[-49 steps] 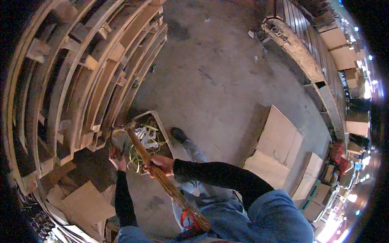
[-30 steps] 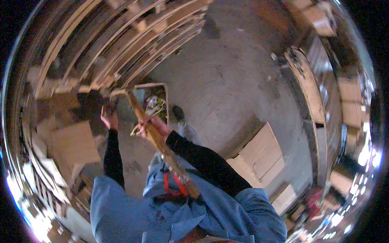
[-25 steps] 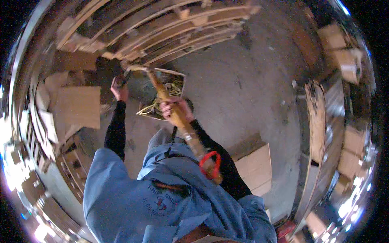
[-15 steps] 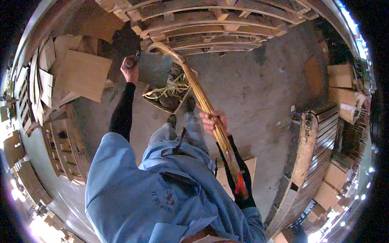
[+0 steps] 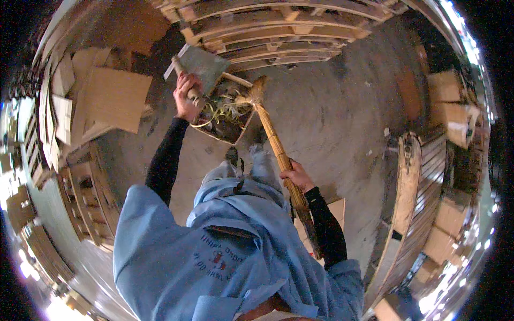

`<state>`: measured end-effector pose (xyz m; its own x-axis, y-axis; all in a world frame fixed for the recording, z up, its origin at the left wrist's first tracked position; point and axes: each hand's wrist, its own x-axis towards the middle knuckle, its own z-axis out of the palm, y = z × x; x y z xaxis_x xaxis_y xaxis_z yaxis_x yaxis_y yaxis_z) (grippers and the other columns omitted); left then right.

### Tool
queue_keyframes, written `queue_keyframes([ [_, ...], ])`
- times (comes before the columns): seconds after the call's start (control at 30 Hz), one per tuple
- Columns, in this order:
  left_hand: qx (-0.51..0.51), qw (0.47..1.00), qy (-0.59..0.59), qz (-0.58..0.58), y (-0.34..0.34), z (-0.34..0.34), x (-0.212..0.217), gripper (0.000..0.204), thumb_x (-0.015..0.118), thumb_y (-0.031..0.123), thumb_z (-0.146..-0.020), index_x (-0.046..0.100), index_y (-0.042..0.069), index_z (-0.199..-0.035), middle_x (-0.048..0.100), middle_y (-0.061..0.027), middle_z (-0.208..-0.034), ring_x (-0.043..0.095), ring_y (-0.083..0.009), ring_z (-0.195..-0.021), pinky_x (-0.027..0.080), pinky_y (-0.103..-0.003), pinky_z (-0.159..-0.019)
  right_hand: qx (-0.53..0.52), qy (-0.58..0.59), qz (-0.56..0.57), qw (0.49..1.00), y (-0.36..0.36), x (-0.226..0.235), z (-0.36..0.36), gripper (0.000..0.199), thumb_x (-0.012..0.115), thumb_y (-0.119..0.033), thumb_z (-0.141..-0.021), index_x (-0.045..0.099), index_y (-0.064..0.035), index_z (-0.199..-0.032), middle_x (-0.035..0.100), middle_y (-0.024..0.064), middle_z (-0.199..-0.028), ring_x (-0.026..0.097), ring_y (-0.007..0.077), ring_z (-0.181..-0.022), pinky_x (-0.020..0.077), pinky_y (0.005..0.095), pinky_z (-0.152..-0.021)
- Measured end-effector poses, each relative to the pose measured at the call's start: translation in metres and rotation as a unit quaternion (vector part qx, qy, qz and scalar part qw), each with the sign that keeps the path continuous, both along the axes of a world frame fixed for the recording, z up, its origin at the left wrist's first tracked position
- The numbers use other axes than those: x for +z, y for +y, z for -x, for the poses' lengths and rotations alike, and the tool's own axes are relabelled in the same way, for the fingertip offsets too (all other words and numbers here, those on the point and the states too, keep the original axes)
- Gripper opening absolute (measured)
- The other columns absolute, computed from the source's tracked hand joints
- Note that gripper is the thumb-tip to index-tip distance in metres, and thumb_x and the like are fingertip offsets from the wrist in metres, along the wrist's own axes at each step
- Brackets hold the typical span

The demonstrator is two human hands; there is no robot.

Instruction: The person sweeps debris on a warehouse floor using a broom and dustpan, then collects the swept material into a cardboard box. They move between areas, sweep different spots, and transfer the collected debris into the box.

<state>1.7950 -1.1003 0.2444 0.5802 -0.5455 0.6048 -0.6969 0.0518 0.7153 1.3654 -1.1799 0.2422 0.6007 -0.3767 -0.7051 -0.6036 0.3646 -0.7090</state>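
1. R hand (image 5: 299, 177), approx. 4 o'clock from view centre: fingers are wrapped round mid-shaft of straw broom (image 5: 278, 150), no gap seen.
2. L hand (image 5: 187, 97), btwn 10 & 11: fingers are curled round pale round handle (image 5: 179, 66). Flat grey dustpan-like sheet (image 5: 208, 65) is seen just beyond, approx. 11; join to handle can't be made out.
3. Broom head (image 5: 258, 92) is held at 12, overlapping (in view) R side of lidless box (image 5: 238, 80) at 11; contact can't be told.
4. Risk: loose yellowish strapping (image 5: 218, 114), tangled in box, could be snagged by broom head or L hand if either is dragged across; box poss. tugged or tipped. Shaft could also be twisted in R hand, being held one-handed, well away from head.
5. Pose: L forearm (image 5: 167, 152), black-sleeved, is stretched twd 11, elbow only slightly bent. R forearm (image 5: 325, 224) is kept nearer body, angled up from 5 twd 4.
6. Further out: wooden pallets (image 5: 257, 29) are stacked at 12; cardboard sheet (image 5: 119, 101) is laid at 10.
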Motion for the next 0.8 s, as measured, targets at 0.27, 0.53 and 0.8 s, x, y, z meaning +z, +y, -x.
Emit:
queue_keyframes([
  [0.27,-0.035,0.992,0.12,-0.02,0.015,0.062,0.054,0.021,0.057,0.007,-0.072,0.059,-0.003,-0.09,0.06,-0.0105,-0.105,0.057,-0.0178,-0.088,0.048,-0.028,-0.068,-0.196,-0.054,-0.033,0.979,-0.007,-0.034,0.067,0.06,0.07,-0.012,-0.072,0.047,-0.0042,-0.128,0.057,0.0033,-0.085,0.056,0.0116,-0.065,0.0509,0.0287,-0.057],
  [0.53,-0.07,0.993,0.062,-0.077,-0.095,0.139,0.082,0.013,0.047,-0.004,-0.07,0.054,0.004,-0.078,0.051,-0.0015,-0.07,0.049,-0.0127,-0.069,0.044,-0.026,-0.07,-0.427,-0.144,-0.113,0.885,-0.082,-0.053,0.18,0.052,0.067,-0.014,-0.078,0.048,0.001,-0.123,0.059,0.0074,-0.085,0.059,0.0174,-0.06,0.0532,0.0326,-0.054],
  [0.8,-0.157,0.977,0.071,-0.127,-0.288,0.245,0.047,0.012,0.057,-0.003,-0.07,0.056,0.005,-0.079,0.06,-0.0059,-0.081,0.057,-0.0187,-0.077,0.046,-0.031,-0.074,-0.556,-0.102,-0.143,0.812,-0.181,-0.118,0.319,0.046,0.069,-0.016,-0.078,0.046,-0.0024,-0.116,0.06,0.0107,-0.075,0.059,0.0226,-0.054,0.0533,0.0378,-0.047],
])
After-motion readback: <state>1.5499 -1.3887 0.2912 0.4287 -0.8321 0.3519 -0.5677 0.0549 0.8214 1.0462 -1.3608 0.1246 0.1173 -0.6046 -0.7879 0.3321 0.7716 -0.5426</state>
